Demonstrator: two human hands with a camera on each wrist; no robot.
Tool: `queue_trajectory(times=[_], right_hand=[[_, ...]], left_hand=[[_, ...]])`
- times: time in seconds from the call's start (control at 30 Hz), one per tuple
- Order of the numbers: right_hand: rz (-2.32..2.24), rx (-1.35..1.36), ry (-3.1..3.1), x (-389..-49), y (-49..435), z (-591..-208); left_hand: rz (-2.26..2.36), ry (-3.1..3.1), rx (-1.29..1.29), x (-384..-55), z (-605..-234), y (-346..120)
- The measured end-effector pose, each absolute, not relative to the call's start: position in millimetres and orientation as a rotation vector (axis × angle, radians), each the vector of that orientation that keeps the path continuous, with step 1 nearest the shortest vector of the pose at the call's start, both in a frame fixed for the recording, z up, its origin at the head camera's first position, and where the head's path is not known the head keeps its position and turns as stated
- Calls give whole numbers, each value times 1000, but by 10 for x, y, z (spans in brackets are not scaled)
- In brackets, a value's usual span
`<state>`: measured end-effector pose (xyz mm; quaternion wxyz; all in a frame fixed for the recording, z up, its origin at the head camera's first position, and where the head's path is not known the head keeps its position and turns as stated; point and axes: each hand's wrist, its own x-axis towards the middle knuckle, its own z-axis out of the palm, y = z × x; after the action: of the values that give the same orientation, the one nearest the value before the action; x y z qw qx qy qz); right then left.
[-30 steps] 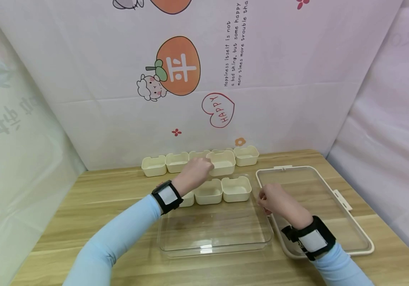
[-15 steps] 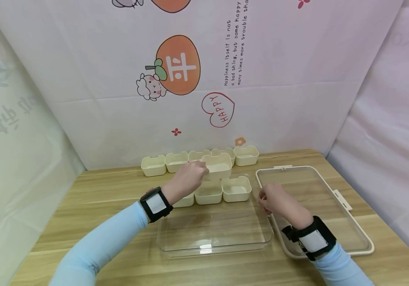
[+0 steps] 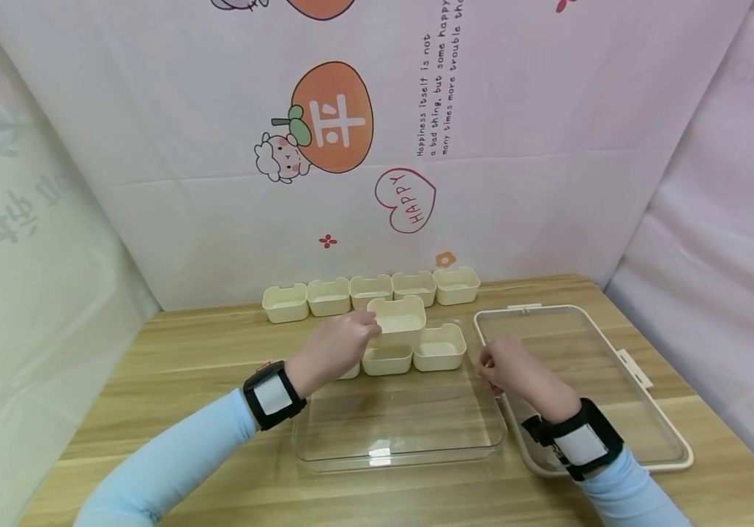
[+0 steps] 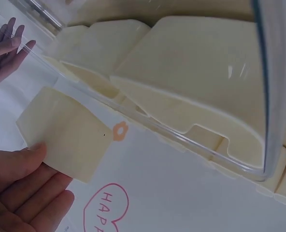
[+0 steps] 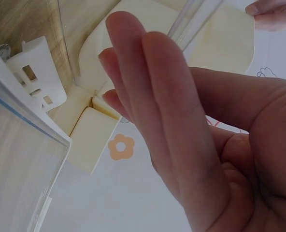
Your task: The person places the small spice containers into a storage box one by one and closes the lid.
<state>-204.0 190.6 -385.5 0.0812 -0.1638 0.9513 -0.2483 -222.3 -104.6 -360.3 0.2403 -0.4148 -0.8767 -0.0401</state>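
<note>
My left hand pinches a small cream plastic container by its left end. The container hangs over the far part of a clear plastic tray, overlapping the cream containers lined up inside it. Of those, the right one shows best; my left hand partly covers the left one. In the left wrist view, the thumb and fingers of the left hand grip an edge of the held container. My right hand stays beside the tray's right wall, its fingers relaxed and holding nothing in the right wrist view.
Several more cream containers form a row along the table's back edge, before a printed white cloth. To the right of the tray lies a clear lid with a cream frame and side latches, under the right forearm.
My left hand has drawn the cream container back from the rear row, toward me and slightly left, over the containers in the tray. The right hand has stayed in place.
</note>
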Motion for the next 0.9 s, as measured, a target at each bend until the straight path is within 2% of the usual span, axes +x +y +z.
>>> queue_trajectory(times=[0.9], right_hand=[[-734,-474,2839,-2038,1903,-3850]], left_hand=[[-102,-2309,-1210,-1779,-3771,-1323]])
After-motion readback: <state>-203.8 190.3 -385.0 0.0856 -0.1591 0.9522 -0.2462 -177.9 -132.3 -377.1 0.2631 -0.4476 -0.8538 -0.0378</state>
